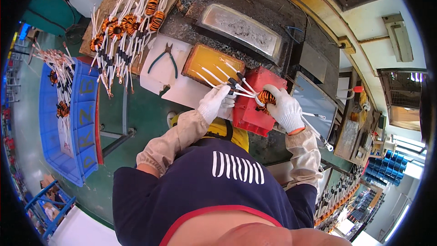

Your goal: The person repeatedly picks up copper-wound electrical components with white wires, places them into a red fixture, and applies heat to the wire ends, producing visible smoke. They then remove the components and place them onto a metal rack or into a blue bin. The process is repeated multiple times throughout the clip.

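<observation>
My right hand, in a white knit glove, grips a ring-shaped coil wound in orange and black. The coil is over a red plastic box. My left hand, gloved too, is closed on the coil's white leads, which have black sleeves. Several lead ends fan out past my left hand, over a shallow tray of amber material. More white leads with metal end lugs stick out below my right hand.
Beyond the amber tray lies a rectangular metal pan with a silvery surface. Green-handled pliers rest on a white sheet. Finished-looking coils with leads are heaped at the far left. A blue crate on the left holds more coils.
</observation>
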Available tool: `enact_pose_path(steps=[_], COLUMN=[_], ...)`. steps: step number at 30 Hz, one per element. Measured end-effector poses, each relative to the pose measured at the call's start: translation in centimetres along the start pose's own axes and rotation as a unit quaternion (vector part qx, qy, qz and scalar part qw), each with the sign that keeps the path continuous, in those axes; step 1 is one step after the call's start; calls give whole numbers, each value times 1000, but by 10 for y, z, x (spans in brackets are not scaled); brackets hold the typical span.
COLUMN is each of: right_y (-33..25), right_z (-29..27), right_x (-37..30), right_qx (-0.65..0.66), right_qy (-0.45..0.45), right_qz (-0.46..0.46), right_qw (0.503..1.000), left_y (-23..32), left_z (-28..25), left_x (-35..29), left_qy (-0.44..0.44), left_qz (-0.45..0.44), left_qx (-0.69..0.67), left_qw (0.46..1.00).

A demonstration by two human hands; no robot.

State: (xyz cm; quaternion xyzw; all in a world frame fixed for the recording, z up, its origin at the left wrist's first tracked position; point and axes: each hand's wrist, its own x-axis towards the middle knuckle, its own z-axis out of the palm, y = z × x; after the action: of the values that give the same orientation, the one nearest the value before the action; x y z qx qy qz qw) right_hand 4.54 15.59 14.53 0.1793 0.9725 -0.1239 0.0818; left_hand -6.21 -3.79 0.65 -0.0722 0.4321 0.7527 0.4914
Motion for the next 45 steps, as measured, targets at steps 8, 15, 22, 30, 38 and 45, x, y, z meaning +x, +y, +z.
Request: enact_pose_path(steps=[8, 15, 22, 30, 38, 45], right_y=[-6, -9, -12, -12, -12, -3], right_z=[-2, 1, 3, 4, 6, 15], right_x=[2, 2, 2, 1, -5, -21], right_qx=[-10, -29, -36, -43, -37, 17], right_qy=[-8, -5, -1, -1, 17, 66], right_qz=[6, 12, 12, 9, 17, 41], right_qw=[1000, 1000, 999, 999, 999, 997], left_y=[-5, -6, -7, -9, -4, -2], left_z=[-8, -16, -19, -24, -21, -14], left_x=[6, 11, 12, 15, 10, 12], left_qy=[-17, -36, -50, -54, -56, -62], left_qz=[-9, -19, -21, -34, -36, -16], left_qx=[-49, -51, -59, -45, -30, -12], left_qw=[999, 998, 997, 997, 997, 998])
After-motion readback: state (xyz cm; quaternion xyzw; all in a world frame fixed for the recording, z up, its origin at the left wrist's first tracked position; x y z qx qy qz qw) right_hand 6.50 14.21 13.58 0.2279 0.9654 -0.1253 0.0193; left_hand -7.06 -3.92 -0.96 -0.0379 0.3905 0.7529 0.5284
